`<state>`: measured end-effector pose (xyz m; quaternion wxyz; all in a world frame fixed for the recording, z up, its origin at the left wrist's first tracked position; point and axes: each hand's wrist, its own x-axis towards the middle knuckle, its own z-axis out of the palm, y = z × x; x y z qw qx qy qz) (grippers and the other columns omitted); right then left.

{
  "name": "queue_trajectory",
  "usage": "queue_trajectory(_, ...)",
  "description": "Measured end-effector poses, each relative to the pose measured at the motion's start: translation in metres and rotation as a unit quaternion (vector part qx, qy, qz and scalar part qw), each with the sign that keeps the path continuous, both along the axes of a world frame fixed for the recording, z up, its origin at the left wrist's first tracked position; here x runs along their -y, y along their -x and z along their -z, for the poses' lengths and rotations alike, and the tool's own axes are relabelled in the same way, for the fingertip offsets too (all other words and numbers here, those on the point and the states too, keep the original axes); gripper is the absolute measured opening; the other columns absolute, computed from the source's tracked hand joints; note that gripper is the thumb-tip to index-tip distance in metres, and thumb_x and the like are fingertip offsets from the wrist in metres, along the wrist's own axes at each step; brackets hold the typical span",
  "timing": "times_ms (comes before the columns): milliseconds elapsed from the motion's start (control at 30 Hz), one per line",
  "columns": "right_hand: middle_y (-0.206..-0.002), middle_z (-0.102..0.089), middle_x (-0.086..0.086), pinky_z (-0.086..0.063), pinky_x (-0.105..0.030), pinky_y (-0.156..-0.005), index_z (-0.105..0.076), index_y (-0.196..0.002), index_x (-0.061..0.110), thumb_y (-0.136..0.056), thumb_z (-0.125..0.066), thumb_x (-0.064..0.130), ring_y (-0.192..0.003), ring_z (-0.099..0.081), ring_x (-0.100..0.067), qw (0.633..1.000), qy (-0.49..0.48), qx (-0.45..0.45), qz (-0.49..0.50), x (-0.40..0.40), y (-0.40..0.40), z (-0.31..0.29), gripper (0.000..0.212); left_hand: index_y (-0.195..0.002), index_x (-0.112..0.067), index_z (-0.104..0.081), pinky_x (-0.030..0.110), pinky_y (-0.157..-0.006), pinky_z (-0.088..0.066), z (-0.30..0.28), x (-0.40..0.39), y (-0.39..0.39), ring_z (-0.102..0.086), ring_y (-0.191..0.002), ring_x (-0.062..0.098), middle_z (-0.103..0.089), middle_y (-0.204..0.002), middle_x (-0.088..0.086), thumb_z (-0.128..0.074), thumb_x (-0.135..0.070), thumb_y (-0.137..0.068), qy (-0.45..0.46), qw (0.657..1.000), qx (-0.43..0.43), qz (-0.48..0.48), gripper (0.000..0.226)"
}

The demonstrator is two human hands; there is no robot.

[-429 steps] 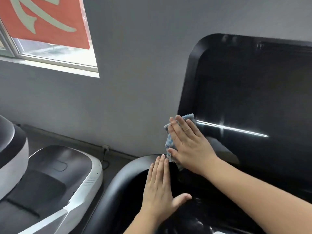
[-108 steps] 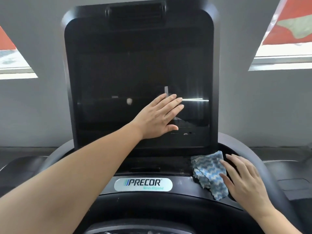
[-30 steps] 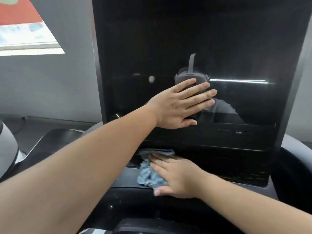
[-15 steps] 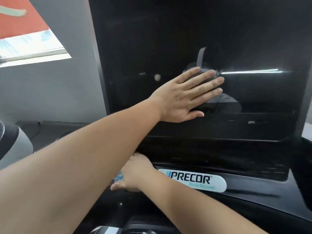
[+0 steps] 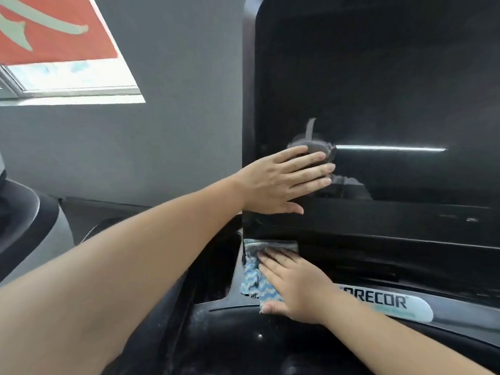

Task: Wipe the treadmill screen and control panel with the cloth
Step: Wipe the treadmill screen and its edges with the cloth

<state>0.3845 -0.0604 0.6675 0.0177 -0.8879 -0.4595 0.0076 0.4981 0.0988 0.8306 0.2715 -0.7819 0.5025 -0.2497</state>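
The treadmill's tall black screen [image 5: 378, 90] fills the upper right, dark and glossy, with reflections. My left hand [image 5: 281, 182] lies flat against its lower left part, fingers stretched out, holding nothing. Below the screen runs the black control panel [image 5: 378, 269] with a white PRECOR label [image 5: 389, 303]. My right hand [image 5: 293, 286] presses the blue-and-white zigzag cloth [image 5: 253, 282] flat onto the panel's left end, just under the screen's lower left corner. My fingers cover most of the cloth.
A grey wall [image 5: 176, 117] stands behind, with a window and red banner [image 5: 54, 36] at upper left. Another machine's grey and black housing [image 5: 24, 226] sits at the left edge. A black curved handrail surround [image 5: 211, 334] lies below the panel.
My right hand has slid the cloth along the panel's left end, up under the screen's corner, and more of the cloth shows. The view has shifted left. My left hand stays on the screen.
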Motion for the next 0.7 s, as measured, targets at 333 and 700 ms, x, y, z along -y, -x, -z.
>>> queue_trajectory(333, -0.149, -0.051, -0.002, -0.023, -0.038, -0.112, -0.062, -0.136, 0.017, -0.093, -0.027, 0.075, -0.142, -0.042, -0.019, 0.994, 0.021, 0.008, 0.109, 0.014, 0.021, -0.009, 0.080, -0.163, -0.017, -0.010, 0.051, -0.126, -0.004, 0.018, -0.037, -0.017, -0.004, -0.157, 0.030, -0.010, -0.170, 0.006, -0.020, -0.066, -0.102, 0.022, 0.999, -0.024, -0.016, 0.078)
queue_trajectory(700, -0.159, -0.039, -0.003, -0.009, -0.043, -0.123, -0.046, -0.149, 0.016, -0.085, -0.026, 0.081, -0.151, -0.025, -0.023, 0.985, 0.052, -0.084, 0.143, -0.038, 0.051, -0.014, 0.093, -0.162, -0.019, -0.014, 0.053, -0.126, -0.004, 0.025, -0.038, -0.019, -0.004, -0.157, 0.030, -0.011, -0.170, 0.005, -0.026, -0.061, -0.103, 0.059, 0.998, -0.014, -0.007, 0.074)
